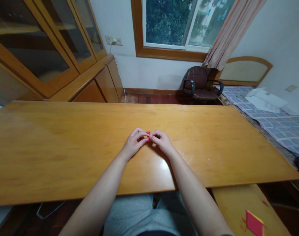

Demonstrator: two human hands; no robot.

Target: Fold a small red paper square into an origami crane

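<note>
Red piece (148,138), small, likely folded paper, sits right between the fingertips of both hands, over the middle of the tabletop (65,141). Left hand (135,141) has it at the left side, thumb and forefinger closed in; right hand (162,140) pinches from the right. Both look to be grasping it; exact finger contact too small to confirm. Long axis seems to run away from the wearer, across the line joining the hands. Neither hand clearly nearer; it's straight ahead of the body. Can't tell if its lower end touches the wood. Just beyond the right wrist: a few pale specks (181,153) on the tabletop, nature unclear. Lower right, a lower wooden surface (230,200) carries red sheets (254,224) with a yellow edge showing, well apart from both hands, right arm closer. Past the far edge: armchair (198,82), window (167,26); glass-door cabinet (73,64) at left, bed (282,131) at right.
</note>
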